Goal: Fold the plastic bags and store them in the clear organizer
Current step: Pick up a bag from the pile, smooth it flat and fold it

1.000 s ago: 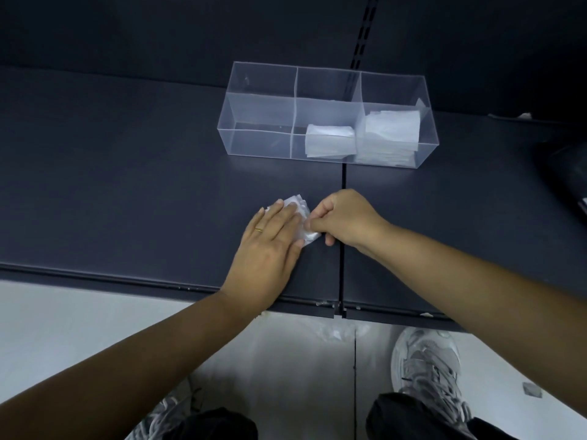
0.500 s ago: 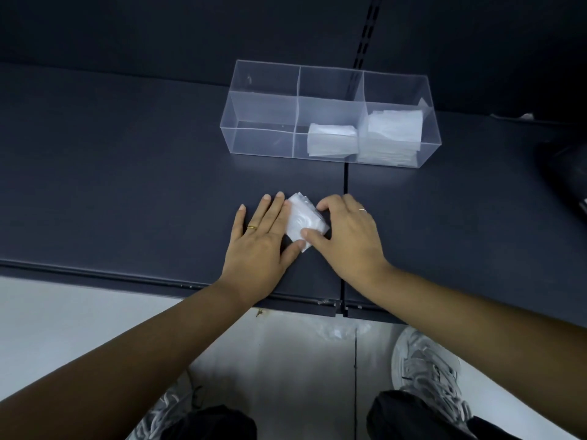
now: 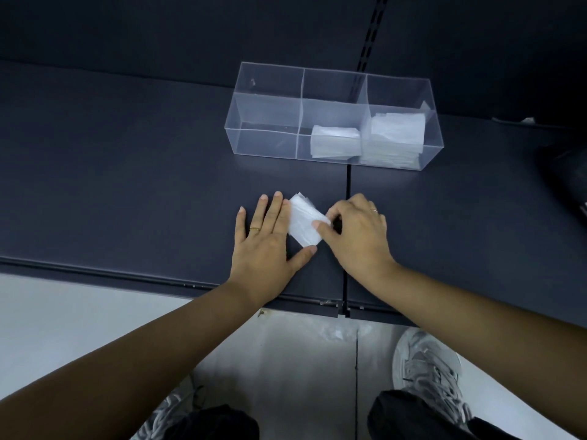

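- The small folded white translucent plastic bag [image 3: 304, 222] lies flat on the dark blue-grey counter [image 3: 127, 185], near the front edge and just left of the counter's seam [image 3: 347, 185].
- It sits skewed to that edge. One corner points away toward the organizer, and its long axis seems to run from far-left to near-right, though my left hand hides part of one side.
- My left hand [image 3: 263, 246] is flat on the counter with straight, spread fingers. The index finger lies along the bag's left side and the thumb tip touches its near corner.
- My right hand [image 3: 355, 236] is curled, with the thumb on top of the bag's right corner and the bent fingers closing against it in a pinch.
- The clear rectangular three-compartment plastic organizer [image 3: 263, 138] stands further back, straddling the seam, its long side parallel to the front edge.
- Its middle compartment holds a low pile of folded bags [image 3: 336, 141], and its right compartment holds a taller stack [image 3: 395, 134].
- A strip of bare counter separates the bag from the organizer, and a broad stretch runs toward the left edge.
- A dark object [image 3: 565, 173] sits by the right edge. I cannot tell what it is.
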